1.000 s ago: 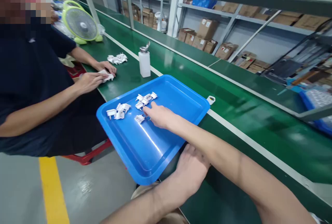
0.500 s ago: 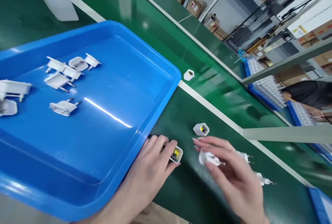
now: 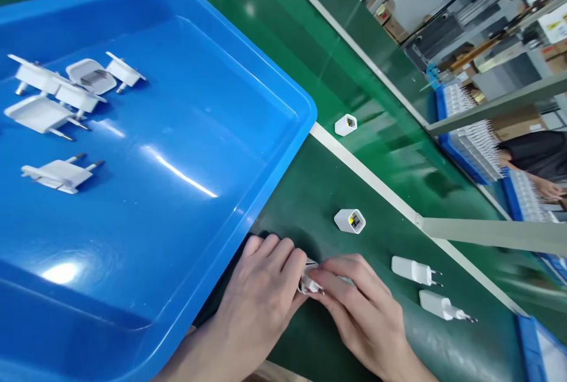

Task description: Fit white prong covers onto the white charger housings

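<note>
My left hand (image 3: 270,287) is closed around a white charger housing, mostly hidden by the fingers. Between thumb and fingers, my right hand (image 3: 358,305) grips a white plug cap (image 3: 312,283) with metal pins, held against the housing's open end. Whether the two parts are fully joined cannot be made out. Just beyond the hands lies an open charger housing (image 3: 349,221) with yellow and dark parts inside. To the right rest two chargers with pins fitted, one charger (image 3: 411,270) behind the other charger (image 3: 443,305).
A large blue tray (image 3: 283,175) on the left holds several loose plug caps (image 3: 59,174). Another open housing (image 3: 345,125) sits past the pale strip (image 3: 363,169). A metal post (image 3: 487,227) crosses at right. Farther off, a co-worker's hand (image 3: 549,189) is beside filled trays (image 3: 472,134).
My right hand has moved left with the plug cap and brought it against the housing in my left hand. The view has shifted, so the tray's contents appear farther left.
</note>
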Demonstrator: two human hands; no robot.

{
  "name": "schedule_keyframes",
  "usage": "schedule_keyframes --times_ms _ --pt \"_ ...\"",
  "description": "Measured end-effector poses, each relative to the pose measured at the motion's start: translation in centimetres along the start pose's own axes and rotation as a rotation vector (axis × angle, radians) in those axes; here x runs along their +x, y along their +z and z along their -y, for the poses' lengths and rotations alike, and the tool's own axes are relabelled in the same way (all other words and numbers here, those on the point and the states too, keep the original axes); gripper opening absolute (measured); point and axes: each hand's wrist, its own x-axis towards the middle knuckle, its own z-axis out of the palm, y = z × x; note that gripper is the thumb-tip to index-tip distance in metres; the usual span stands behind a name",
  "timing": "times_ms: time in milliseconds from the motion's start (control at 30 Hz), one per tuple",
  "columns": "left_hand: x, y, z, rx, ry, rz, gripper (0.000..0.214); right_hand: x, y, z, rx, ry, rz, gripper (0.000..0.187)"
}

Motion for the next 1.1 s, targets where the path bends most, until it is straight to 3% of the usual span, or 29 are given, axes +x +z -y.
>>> schedule_keyframes --times_ms 167,500,667,1100 --pt "0.0 -0.3 -0.1 -0.032 -0.009 0.011 0.008 0.1 0.1 0.0 -0.025 -0.008 0.067 0.035" --pt "0.1 -0.1 -0.3 0.006 -0.009 0.011 0.008 -0.1 -0.5 0.4 -0.072 -0.002 0.161 0.042" --pt "0.4 -0.2 -0.3 0.006 -0.001 -0.016 0.006 -0.2 -0.1 0.2 -0.168 -0.056 0.138 0.045" --pt "0.0 -0.7 -0.3 0.045 0.051 0.011 0.006 0.2 0.4 1.1 -0.371 -0.118 0.145 0.029"
